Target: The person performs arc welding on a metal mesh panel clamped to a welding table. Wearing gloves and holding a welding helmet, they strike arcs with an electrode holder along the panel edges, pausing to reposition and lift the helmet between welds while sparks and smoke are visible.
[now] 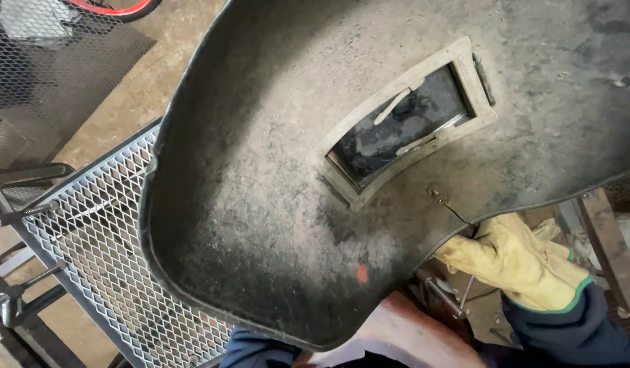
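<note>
Across most of the head view, a black welding shield [274, 204], its dusty inner face toward the camera, hangs over a workshop floor [158, 75]. Its long axis runs from the rounded end at lower left up to the upper right, where it leaves the frame. The rectangular dark lens window [405, 123] sits tilted in a pale frame, its long side rising to the right along the same slant.

Under the shield's left side lies an expanded-metal mesh panel [103, 232] in a grey frame, slanting from upper right toward lower left, with clamps [15, 215] gripping its left edge. A darker mesh sheet [69, 61] lies at upper left.

The right hand [516, 262], in a yellow leather glove with a green-trimmed cuff and dark blue sleeve, reaches in from lower right, fingers curled together at the shield's lower edge, apparently clamped on a handle hidden behind it. The left hand is out of sight; only a blue sleeve [257, 351] shows below the shield.

Open floor lies at top left; cluttered metal pieces crowd the space just below the glove.
</note>
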